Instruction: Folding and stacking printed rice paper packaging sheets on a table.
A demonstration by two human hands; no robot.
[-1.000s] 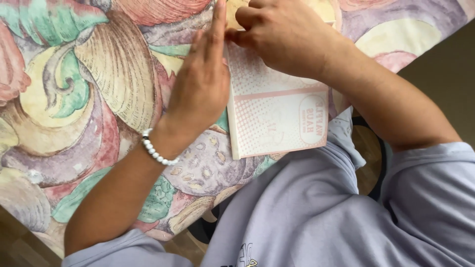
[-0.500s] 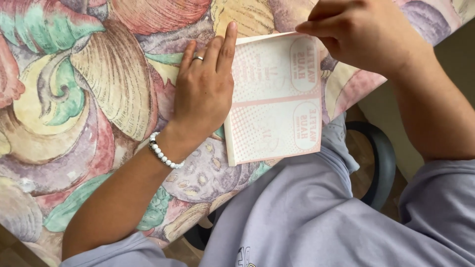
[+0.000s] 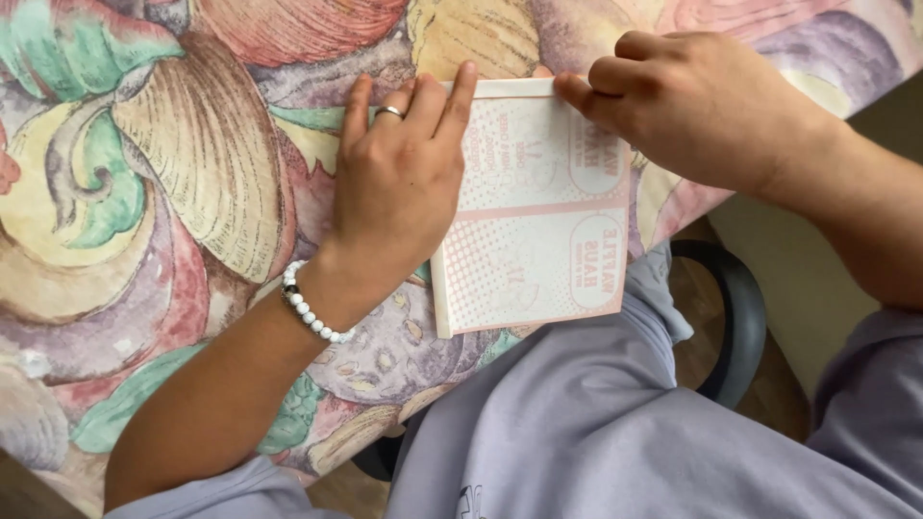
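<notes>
Left hand point(image 3: 399, 192): lies palm down, fingers stretched flat and close together, pressing on the left edge of the paper sheet point(image 3: 534, 207); no closed grip, the hand simply rests on it. A ring point(image 3: 387, 112) sits on 1 finger and a bead bracelet point(image 3: 310, 306) of white beads circles the wrist.
Right hand point(image 3: 697, 106): knuckles curled, fingertips point(image 3: 575, 88) pressed down on the top right corner of the sheet; whether anything is pinched in that grip I cannot tell, since the curled fingers hide the underside.
Paper sheet: pale pink with a fine dotted print and 2 rounded labels along its right side, split by a pink band into 2 panels. It lies flat on the desk point(image 3: 173, 192) at the near edge, its lower end just over the person's lap.
Desk: covered in a cloth with large shell and leaf shapes in pink, yellow, green and purple.
Person: wears a lilac top point(image 3: 596, 423).
Chair point(image 3: 735, 317): a dark curved rim shows under the right forearm.
</notes>
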